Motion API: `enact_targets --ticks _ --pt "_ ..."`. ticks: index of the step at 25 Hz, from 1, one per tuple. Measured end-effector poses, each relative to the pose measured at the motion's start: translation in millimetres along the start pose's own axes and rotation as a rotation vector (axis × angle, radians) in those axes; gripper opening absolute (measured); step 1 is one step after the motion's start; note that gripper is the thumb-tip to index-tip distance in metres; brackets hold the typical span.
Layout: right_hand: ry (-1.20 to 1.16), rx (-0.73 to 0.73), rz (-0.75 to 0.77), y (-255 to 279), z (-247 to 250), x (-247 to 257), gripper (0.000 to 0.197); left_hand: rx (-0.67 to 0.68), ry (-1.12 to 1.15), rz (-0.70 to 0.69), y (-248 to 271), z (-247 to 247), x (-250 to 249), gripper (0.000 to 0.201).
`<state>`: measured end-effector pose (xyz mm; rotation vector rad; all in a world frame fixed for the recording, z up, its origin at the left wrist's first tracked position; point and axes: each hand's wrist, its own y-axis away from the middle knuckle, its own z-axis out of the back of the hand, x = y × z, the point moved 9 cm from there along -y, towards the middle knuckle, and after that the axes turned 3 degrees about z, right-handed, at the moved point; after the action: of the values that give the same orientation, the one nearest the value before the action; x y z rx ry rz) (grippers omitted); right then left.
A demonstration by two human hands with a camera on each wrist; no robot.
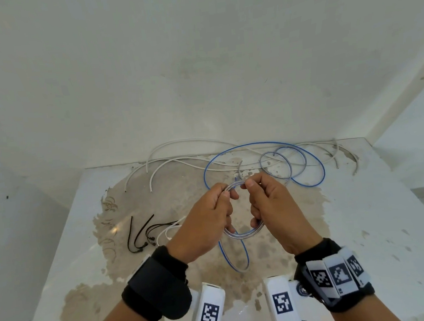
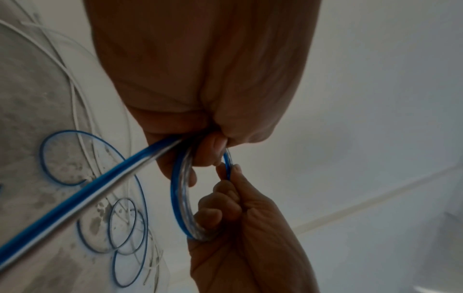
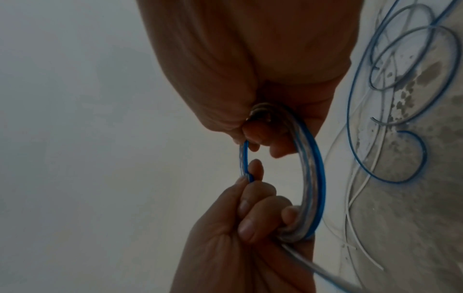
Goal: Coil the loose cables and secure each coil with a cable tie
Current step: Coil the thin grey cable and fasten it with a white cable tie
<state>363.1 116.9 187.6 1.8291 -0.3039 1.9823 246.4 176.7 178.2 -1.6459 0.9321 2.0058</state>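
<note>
Blue-striped clear cable [image 1: 261, 144] is what we are winding: a small coil [image 1: 241, 231] of several turns hangs between our hands above the surface [image 1: 380, 221]. Our left hand [image 1: 204, 223] pinches the coil's top and curls round its left side, and our right hand [image 1: 272, 206] pinches the top from the other side with fingers hooked through the ring, probably so the turns cannot spring apart. The unwound length trails back in wide loops on the surface. White cables [image 1: 180, 160] lie loose by the wall. Black cable ties [image 1: 140, 234] wait just left of our left wrist. No containers are in view; everything lies bare on the surface.
</note>
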Motion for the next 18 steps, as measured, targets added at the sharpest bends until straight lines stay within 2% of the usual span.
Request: enact_targets --ticks 5,9,12,18 --pt "-0.205 -0.039 -0.007 2 -2 -1 0.024 0.094 0.262 0.092 0 -7 3 0.027" --pt "-0.382 0.077 -0.125 3 -7 -7 0.031 0.086 0.364 0.065 0 -1 -1 0.025" --pt "-0.249 0.193 -0.133 6 -7 -5 0.026 0.025 0.412 0.076 0 9 4 0.024" --pt "-0.246 0.172 -0.139 8 -8 -6 0.023 0.075 0.438 0.11 2 8 7 0.021"
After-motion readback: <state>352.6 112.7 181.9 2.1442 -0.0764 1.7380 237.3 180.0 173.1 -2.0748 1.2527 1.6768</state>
